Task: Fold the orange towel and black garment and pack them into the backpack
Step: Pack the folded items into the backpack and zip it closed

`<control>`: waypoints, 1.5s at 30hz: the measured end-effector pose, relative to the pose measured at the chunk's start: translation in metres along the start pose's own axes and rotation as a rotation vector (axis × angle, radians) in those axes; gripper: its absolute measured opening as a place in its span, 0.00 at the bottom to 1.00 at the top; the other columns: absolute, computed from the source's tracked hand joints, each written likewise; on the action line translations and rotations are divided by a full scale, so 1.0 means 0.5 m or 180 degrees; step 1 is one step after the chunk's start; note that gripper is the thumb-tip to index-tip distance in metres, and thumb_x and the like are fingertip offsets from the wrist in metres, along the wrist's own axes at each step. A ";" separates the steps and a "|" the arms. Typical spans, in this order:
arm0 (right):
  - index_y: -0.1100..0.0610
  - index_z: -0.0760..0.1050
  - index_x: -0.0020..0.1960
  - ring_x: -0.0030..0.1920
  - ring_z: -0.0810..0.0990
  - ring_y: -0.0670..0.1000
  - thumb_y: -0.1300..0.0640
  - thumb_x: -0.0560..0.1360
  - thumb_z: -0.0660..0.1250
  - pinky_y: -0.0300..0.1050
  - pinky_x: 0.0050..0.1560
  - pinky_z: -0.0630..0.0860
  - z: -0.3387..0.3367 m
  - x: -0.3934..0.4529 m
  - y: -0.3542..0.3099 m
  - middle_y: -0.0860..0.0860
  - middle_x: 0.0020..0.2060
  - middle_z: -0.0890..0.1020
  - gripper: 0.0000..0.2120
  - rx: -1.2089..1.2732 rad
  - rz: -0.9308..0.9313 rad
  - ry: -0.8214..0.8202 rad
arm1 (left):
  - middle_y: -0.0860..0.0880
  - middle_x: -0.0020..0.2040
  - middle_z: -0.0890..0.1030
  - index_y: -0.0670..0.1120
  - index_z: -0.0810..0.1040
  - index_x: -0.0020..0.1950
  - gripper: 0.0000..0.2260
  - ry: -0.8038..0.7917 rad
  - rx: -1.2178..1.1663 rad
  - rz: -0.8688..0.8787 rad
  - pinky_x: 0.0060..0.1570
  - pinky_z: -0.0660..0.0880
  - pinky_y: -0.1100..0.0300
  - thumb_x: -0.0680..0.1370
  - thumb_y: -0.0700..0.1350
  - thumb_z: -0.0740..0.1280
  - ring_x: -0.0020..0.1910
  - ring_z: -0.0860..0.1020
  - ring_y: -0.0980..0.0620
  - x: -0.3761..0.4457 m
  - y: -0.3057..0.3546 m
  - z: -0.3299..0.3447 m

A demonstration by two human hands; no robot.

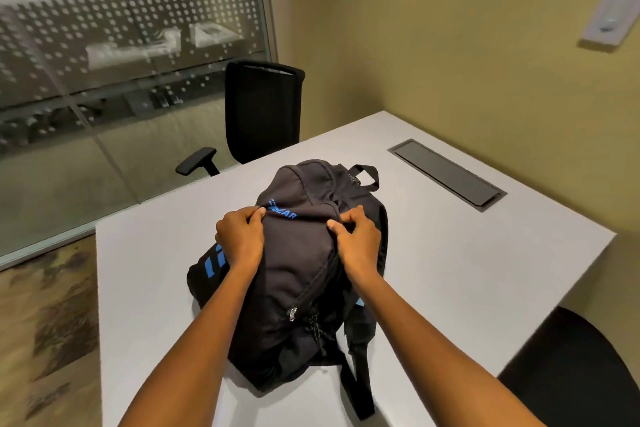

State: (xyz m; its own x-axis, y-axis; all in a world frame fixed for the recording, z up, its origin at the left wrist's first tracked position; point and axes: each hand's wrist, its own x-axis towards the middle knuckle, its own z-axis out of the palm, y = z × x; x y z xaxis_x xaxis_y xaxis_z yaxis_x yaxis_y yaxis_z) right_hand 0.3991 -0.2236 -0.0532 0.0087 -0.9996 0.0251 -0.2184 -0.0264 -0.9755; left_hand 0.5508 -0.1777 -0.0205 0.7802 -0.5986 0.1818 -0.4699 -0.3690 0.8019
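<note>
A: From the head view, where's the black fabric backpack with blue lettering?

B: Mid-desk, lying on the pale grey desk. Left hand pinches its fabric; right hand has a narrow grip at the zip line.

A: The step?

B: Likely zipping; no towel or garment shows. Next, steady the fabric. Open room towards the right edge.
</note>
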 end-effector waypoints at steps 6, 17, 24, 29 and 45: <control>0.59 0.71 0.35 0.47 0.72 0.46 0.61 0.72 0.71 0.34 0.51 0.67 -0.090 0.075 -0.043 0.45 0.34 0.76 0.11 0.0154 -0.0415 0.0047 | 0.38 0.47 0.84 0.39 0.83 0.51 0.11 0.0154 -0.0410 0.0016 0.51 0.69 0.58 0.78 0.44 0.66 0.47 0.79 0.40 -0.022 0.088 0.037; 0.64 0.77 0.41 0.65 0.71 0.41 0.63 0.70 0.72 0.29 0.54 0.66 -0.418 0.304 -0.069 0.53 0.66 0.74 0.05 -0.0104 -0.1187 0.0858 | 0.44 0.50 0.84 0.42 0.82 0.55 0.11 -0.0249 -0.1127 0.0168 0.52 0.74 0.60 0.76 0.45 0.68 0.41 0.77 0.52 -0.101 0.351 0.302; 0.71 0.77 0.52 0.60 0.74 0.42 0.67 0.69 0.72 0.24 0.56 0.67 -0.686 0.451 -0.058 0.62 0.57 0.80 0.13 -0.0439 -0.1737 0.1530 | 0.55 0.36 0.80 0.39 0.84 0.49 0.09 -0.0810 -0.1837 0.0148 0.43 0.74 0.63 0.75 0.43 0.69 0.36 0.76 0.53 -0.181 0.548 0.551; 0.68 0.76 0.57 0.50 0.76 0.31 0.64 0.70 0.72 0.31 0.50 0.71 -0.850 0.533 0.008 0.52 0.56 0.81 0.18 -0.0944 -0.1657 0.1596 | 0.48 0.46 0.83 0.38 0.82 0.53 0.10 -0.1206 -0.2052 0.0121 0.44 0.74 0.66 0.76 0.42 0.68 0.44 0.79 0.53 -0.254 0.628 0.720; 0.56 0.59 0.75 0.77 0.44 0.60 0.53 0.75 0.65 0.60 0.75 0.43 -0.960 0.561 0.143 0.57 0.77 0.50 0.32 -0.2638 -0.0807 0.1713 | 0.47 0.77 0.53 0.52 0.55 0.76 0.29 -0.1936 -0.0810 0.2675 0.69 0.62 0.49 0.78 0.59 0.58 0.75 0.58 0.45 -0.332 0.620 0.918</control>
State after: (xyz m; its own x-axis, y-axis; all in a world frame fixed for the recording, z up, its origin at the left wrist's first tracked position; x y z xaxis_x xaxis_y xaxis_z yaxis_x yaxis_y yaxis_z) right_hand -0.0827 -0.5072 -0.0112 -0.2465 -0.8277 0.5042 -0.8798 -0.0272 -0.4746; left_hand 0.0861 -0.5192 -0.0632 -0.1241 -0.8720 0.4736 -0.6063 0.4445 0.6594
